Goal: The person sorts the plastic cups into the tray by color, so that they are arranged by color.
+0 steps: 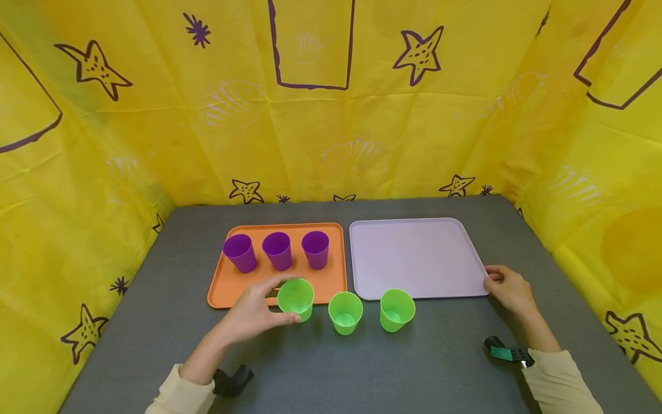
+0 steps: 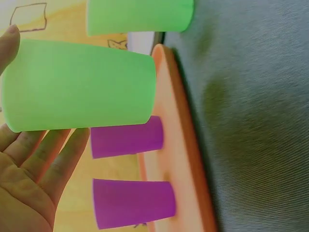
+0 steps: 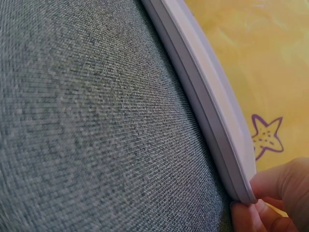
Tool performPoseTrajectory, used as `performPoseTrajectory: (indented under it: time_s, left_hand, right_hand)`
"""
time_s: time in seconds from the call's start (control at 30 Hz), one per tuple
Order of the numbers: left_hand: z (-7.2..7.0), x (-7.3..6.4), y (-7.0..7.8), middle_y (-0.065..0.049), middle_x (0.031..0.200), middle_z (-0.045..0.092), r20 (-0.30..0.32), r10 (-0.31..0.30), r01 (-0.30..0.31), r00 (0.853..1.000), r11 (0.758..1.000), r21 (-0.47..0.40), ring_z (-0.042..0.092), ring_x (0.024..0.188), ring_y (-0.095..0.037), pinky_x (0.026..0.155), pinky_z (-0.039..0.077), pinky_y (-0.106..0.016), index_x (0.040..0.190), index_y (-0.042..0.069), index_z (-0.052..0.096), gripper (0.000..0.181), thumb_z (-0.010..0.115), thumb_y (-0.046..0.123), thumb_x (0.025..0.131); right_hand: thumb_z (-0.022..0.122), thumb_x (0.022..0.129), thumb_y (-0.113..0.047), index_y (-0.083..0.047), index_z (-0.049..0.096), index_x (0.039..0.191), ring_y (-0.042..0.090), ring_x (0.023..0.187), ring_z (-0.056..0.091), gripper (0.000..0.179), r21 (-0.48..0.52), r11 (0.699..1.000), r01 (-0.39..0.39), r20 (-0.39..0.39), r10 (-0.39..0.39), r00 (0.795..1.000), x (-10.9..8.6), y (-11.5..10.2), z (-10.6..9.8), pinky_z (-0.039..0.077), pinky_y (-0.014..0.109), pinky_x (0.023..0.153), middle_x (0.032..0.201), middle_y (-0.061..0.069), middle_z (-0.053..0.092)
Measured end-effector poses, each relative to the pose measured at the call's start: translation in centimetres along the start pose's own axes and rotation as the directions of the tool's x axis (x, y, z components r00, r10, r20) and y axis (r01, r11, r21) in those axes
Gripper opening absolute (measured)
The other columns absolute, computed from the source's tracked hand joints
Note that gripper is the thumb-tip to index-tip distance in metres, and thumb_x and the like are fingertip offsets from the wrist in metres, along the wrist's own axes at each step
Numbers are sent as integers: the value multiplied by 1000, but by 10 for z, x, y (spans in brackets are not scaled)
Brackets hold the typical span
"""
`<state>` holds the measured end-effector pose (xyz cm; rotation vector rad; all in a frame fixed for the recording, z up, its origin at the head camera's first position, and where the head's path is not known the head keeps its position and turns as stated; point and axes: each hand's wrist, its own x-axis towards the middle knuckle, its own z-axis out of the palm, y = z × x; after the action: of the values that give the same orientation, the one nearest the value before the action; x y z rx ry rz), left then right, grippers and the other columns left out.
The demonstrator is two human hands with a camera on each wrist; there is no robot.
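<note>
My left hand [image 1: 251, 313] holds a green cup [image 1: 296, 301] upright between thumb and fingers, at the front edge of the orange tray [image 1: 217, 296]. In the left wrist view, the base of this held cup [image 2: 82, 87] overlaps the tray's rim. Two more green cups, a middle one [image 1: 345, 313] and a right one [image 1: 396, 311], stand to its right on the table. At the near right corner of the lavender tray [image 1: 414, 259], my right hand [image 1: 509, 287] pinches the rim. The right wrist view shows fingertips [image 3: 246, 217] right at that corner [image 3: 246, 195].
Three purple cups, left [image 1: 241, 253], middle [image 1: 278, 251] and right [image 1: 316, 250], stand in a row on the orange tray. Both trays lie side by side on a dark grey table [image 1: 331, 374]. Yellow printed cloth [image 1: 331, 126] surrounds the back and sides.
</note>
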<state>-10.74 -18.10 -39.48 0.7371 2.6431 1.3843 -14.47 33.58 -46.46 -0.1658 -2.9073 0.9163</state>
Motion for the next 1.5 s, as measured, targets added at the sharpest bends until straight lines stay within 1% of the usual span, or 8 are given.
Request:
performPoseTrajectory:
  time_s: [0.37,0.53,0.7,0.9,0.97,1.13,1.3,1.5]
  left_hand:
    - [-13,31,22,5,108,64,-55,80,-73,995,990,125,63,92,-12,81,54,-31,124,15,56,69,85,28,62]
    - [-12,46,33,6,106,63,-53,62,-55,997,989,136,61,92,-9,83,54,-30,125,19,56,71,85,29,61]
    - [-9,62,44,5,103,64,-26,60,-57,998,994,95,62,91,-10,83,54,-30,126,17,55,71,85,27,62]
    - [-5,85,52,7,94,63,-6,75,-74,997,990,119,58,77,-11,65,53,-24,124,17,56,67,83,30,65]
    - [-4,92,54,6,91,62,2,69,-69,998,990,122,55,74,-13,59,50,-25,125,18,55,67,83,32,65]
    - [0,112,54,3,89,61,28,22,-25,999,992,120,55,76,-15,60,50,-26,125,19,55,66,81,34,67]
    - [8,130,50,5,101,63,51,-4,-3,999,990,143,59,80,-14,67,52,-26,126,17,54,67,81,34,67]
    - [18,151,50,0,112,62,94,-16,-7,995,971,239,57,88,-15,72,51,-25,128,13,53,70,79,37,69]
  right_hand:
    - [54,81,-13,6,58,111,9,65,53,36,0,1000,-3,1,3,1000,0,0,0,44,24,57,88,17,64]
    - [54,81,-13,6,58,111,11,67,53,36,2,1000,-2,0,2,1000,0,0,0,43,24,57,88,17,64]
    - [54,82,-13,6,58,111,10,67,53,36,-3,1000,-5,-4,5,1000,0,0,0,43,25,57,89,17,64]
    - [54,81,-14,6,58,111,11,67,53,36,1,1000,-12,-7,12,1000,0,0,1,43,24,57,89,17,63]
    - [54,81,-14,6,58,111,11,67,53,36,-1,1000,-9,-10,9,1000,0,0,1,43,24,57,89,17,63]
    - [54,82,-14,6,58,111,12,68,53,35,-3,1000,-8,-13,8,1000,0,1,2,42,25,57,89,17,64]
    - [54,82,-14,6,59,111,12,69,52,35,-4,1000,-8,-14,8,1000,0,1,2,41,25,57,89,17,64]
    - [54,81,-13,6,59,110,10,68,52,35,4,1000,-5,-22,5,1000,0,1,1,41,24,57,88,17,64]
